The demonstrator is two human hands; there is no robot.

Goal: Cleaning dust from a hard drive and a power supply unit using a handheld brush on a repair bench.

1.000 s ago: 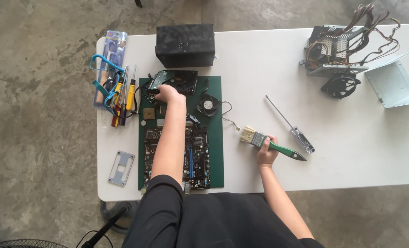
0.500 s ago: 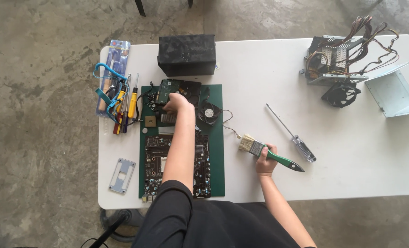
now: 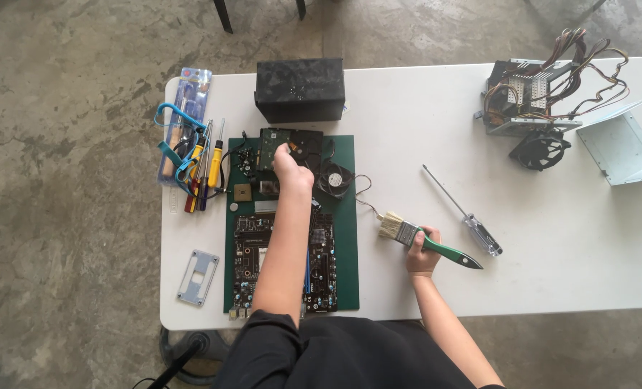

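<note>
- Head view: the left hand (image 3: 292, 171) is stretched over a green mat (image 3: 346, 216), its fingers closed on the edge of a small green circuit board (image 3: 270, 148) at the mat's far end.
- The board is judged light, stiff and fragile; it is best held by its bare edges, as here, not by the component face.
- Just beside that grip sit a small black fan (image 3: 334, 177) and a dark drive body (image 3: 308, 145); a black box (image 3: 300, 90) stands just beyond.
- Under the forearm a motherboard (image 3: 252, 252) is laid flat on the mat.
- The right hand (image 3: 423, 252) is wrapped around the green handle of a paintbrush (image 3: 425, 241), bristles pointing toward the mat.
- Near that grip a long screwdriver (image 3: 462, 211) lies apart on the white table (image 3: 551, 238).
</note>
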